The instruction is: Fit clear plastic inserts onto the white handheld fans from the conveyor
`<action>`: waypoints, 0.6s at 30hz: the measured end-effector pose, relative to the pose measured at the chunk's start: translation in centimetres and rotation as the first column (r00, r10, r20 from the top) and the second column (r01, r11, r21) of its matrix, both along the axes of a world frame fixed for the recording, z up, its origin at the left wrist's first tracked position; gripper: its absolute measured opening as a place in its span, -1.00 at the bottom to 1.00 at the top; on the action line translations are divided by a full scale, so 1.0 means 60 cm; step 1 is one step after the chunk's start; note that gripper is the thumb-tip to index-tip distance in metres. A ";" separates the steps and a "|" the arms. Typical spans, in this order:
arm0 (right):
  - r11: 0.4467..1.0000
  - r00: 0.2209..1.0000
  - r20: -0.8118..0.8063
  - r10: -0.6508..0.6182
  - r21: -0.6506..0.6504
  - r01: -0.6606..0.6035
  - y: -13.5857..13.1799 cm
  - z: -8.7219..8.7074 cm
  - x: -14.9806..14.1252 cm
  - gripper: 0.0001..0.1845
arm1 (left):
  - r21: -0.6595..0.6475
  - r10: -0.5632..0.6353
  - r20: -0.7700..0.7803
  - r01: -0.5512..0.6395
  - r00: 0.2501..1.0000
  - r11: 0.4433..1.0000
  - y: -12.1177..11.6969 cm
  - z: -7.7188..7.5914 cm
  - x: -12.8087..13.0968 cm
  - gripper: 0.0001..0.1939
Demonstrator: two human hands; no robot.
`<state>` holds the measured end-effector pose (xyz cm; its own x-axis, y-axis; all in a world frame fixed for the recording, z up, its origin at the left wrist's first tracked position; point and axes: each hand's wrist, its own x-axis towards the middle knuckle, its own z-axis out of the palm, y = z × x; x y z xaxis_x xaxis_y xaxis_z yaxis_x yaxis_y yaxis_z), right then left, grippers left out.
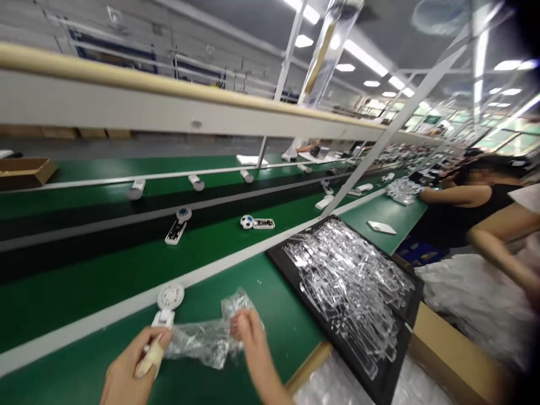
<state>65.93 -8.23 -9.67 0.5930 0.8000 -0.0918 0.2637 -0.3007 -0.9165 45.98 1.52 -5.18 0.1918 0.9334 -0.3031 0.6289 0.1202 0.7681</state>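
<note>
1. Left hand, fingers closed, one taped, pinches one end of a clear plastic bag.
2. Right hand pinches its other end, holding it stretched.
3. Small white fan lies just beyond on the green belt, outside the bag.
4. More clear bags remain heaped in a black tray.

Clear plastic bag, crumpled, pulled out sideways

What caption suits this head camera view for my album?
Left hand and right hand hold a clear plastic bag over a green conveyor belt, beside a black tray of clear plastic.
</note>
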 end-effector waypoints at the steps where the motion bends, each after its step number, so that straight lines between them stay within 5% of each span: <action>1: 0.999 1.000 0.004 -0.015 -0.032 0.015 -0.013 -0.004 0.019 -0.64 | 0.023 -0.061 -0.003 0.061 0.998 0.998 0.003 0.015 0.001 -0.58; 5: 0.988 0.995 0.097 -0.017 -0.148 0.031 -0.055 -0.027 0.080 -0.69 | 0.016 -0.233 0.034 0.233 0.972 0.972 0.015 0.056 0.017 -0.67; 9: 0.984 0.963 0.269 0.025 -0.176 0.023 -0.069 -0.033 0.080 -0.71 | 0.087 -0.273 0.196 0.261 0.942 0.961 0.019 0.089 0.018 -0.70; 14: 0.983 0.869 0.475 0.141 -0.171 -0.066 -0.031 -0.029 0.050 -0.70 | -0.084 -0.046 0.474 0.097 0.880 0.992 0.022 0.122 -0.013 -0.66; 18: 0.968 0.807 0.558 0.195 -0.240 -0.068 -0.032 -0.028 0.037 -0.63 | -0.213 0.260 0.548 -0.168 0.795 0.962 0.018 0.130 -0.034 -0.64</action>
<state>68.14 -10.14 -11.33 0.4782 0.8758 0.0657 0.7711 -0.3829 -0.5087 43.94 2.62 2.64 0.1724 0.9250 -0.3387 0.0317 0.3385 0.9404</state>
